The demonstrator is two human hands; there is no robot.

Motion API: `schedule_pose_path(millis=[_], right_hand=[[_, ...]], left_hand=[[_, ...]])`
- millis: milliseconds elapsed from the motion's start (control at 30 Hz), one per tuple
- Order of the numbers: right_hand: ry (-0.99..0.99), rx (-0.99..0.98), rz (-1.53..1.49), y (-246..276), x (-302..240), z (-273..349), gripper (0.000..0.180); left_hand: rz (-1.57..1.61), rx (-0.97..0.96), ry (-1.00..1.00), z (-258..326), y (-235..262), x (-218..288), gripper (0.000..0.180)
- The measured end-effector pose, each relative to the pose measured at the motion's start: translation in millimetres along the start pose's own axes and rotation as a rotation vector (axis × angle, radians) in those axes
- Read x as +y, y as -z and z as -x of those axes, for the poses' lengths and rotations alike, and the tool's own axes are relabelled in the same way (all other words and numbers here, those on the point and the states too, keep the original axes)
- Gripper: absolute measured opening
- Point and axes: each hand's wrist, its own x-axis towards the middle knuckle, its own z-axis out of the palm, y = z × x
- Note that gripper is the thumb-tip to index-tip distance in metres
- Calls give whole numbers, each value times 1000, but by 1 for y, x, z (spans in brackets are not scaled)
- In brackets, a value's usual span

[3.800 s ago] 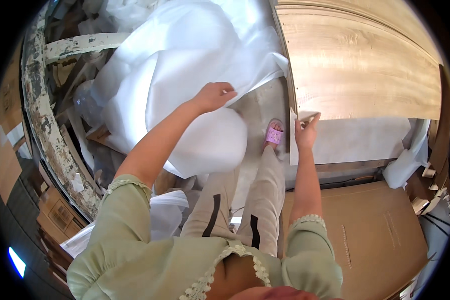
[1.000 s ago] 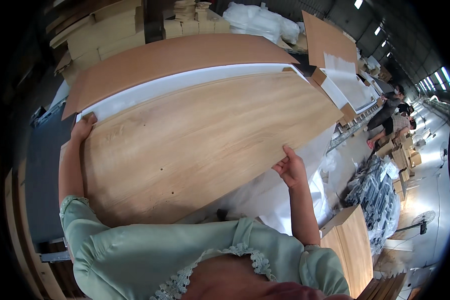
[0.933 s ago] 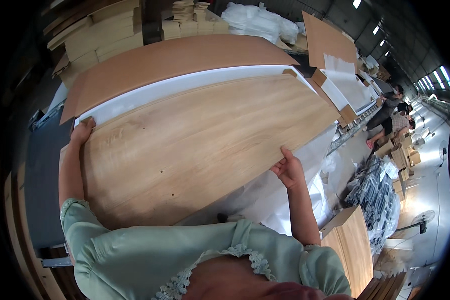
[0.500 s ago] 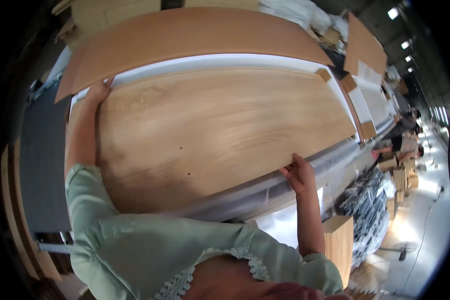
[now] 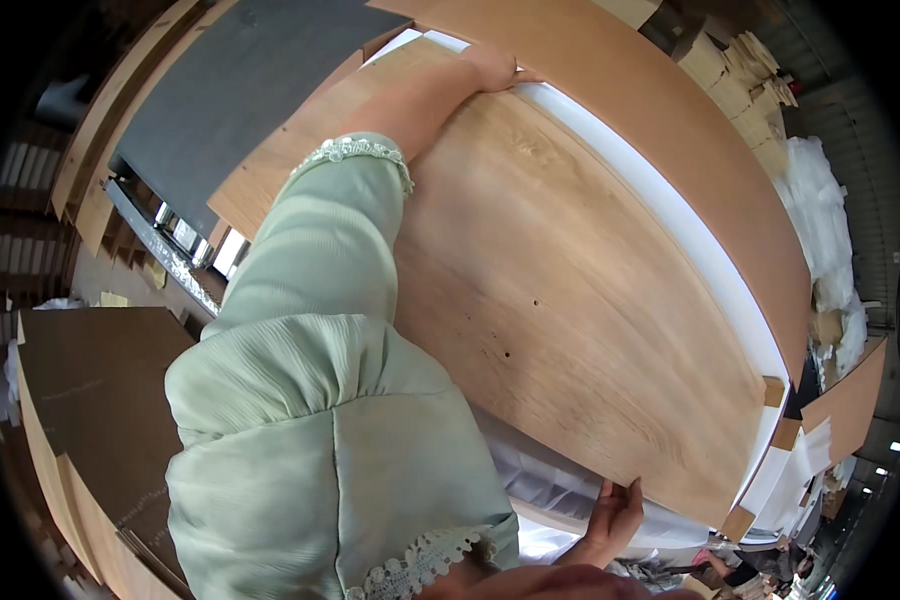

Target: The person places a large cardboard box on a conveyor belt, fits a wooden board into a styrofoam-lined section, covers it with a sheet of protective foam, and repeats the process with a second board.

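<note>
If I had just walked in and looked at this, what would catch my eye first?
A big pale wood-grain panel fills the middle, gripped at its far end by the left hand and at its near edge by the right hand. The light green sleeve looms in front, and white foam sheet edges the panel's far side.

I find no labels, signs or screens in this view. Packaging only: a white foam sheet [image 5: 670, 225] lies as a long curved band between the two wooden boards, along the far edge of the nearer one. Small brown cardboard corner pieces [image 5: 773, 391] sit at that board's right end. Crumpled white wrapping [image 5: 820, 215] is heaped at the far right. Stacked brown cardboard pieces [image 5: 735, 65] stand at the upper right.
</note>
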Motion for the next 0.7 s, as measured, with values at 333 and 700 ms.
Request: schedule_pose_path(millis=[333, 700], right_hand=[[-71, 200, -100, 21, 25, -29, 31], [-139, 85, -106, 9, 12, -64, 30]], left_hand=[[-2, -84, 103, 1, -57, 18, 75], [338, -307, -1159, 208, -53, 200, 52]])
